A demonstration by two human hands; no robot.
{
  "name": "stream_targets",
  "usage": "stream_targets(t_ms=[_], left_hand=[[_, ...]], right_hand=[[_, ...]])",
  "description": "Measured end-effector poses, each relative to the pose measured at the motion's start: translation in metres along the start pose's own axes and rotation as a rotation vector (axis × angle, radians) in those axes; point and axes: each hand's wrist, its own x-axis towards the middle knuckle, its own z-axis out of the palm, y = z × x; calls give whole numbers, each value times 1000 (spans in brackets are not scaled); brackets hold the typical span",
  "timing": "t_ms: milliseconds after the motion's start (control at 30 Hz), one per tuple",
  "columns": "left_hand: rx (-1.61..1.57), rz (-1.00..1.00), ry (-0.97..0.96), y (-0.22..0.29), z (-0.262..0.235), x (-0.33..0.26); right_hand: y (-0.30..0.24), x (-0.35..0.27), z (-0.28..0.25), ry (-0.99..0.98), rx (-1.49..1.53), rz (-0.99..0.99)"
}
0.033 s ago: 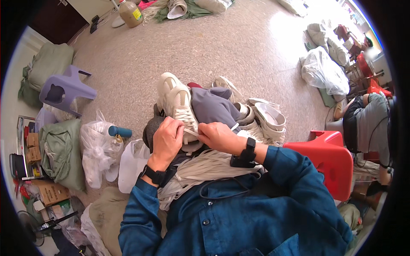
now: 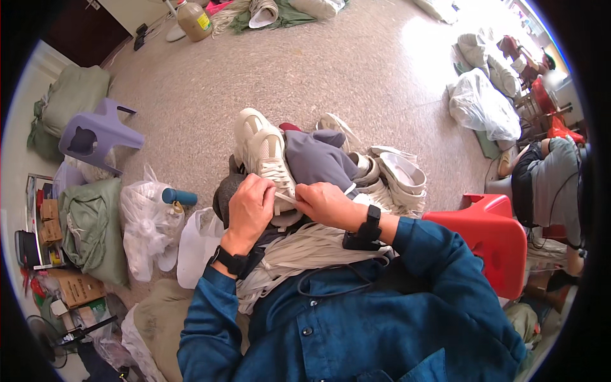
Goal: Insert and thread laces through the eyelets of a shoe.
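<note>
Between my legs stands a cream sneaker (image 2: pixel 270 153) with pale laces, its toe pointing away from me; a second cream sneaker (image 2: pixel 247 122) is pressed up beside and behind it. My left hand (image 2: pixel 249 205) is closed in a pinch at the near-left of the laced part. From the right, my right hand (image 2: pixel 326 202) pinches too, and a flat off-white shoelace (image 2: pixel 286 198) runs between the two hands. Both hands partly hide the shoe's opening. Across my lap lies a thick bundle of off-white shoelaces (image 2: pixel 286 258).
Several cream shoes (image 2: pixel 402 175) stand right of my grey-clad knee (image 2: pixel 321 159). A red stool (image 2: pixel 484 239) is at my right, a purple stool (image 2: pixel 102 137) at the far left. White plastic bags (image 2: pixel 149 223) and a blue bottle (image 2: pixel 179 196) lie left. Another person (image 2: pixel 554 184) sits at the right edge.
</note>
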Motion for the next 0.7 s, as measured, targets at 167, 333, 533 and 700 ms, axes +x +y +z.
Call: stream_targets(t_ms=[167, 333, 533, 700], left_hand=[[283, 124, -49, 8, 10, 4], [467, 103, -144, 10, 14, 6], [416, 124, -86, 10, 22, 6], [36, 70, -134, 3, 29, 8]], right_hand=[[-4, -2, -2, -21, -85, -2], [0, -7, 2, 43, -145, -98], [-8, -12, -1, 60, -29, -104], [-5, -12, -3, -13, -73, -35]])
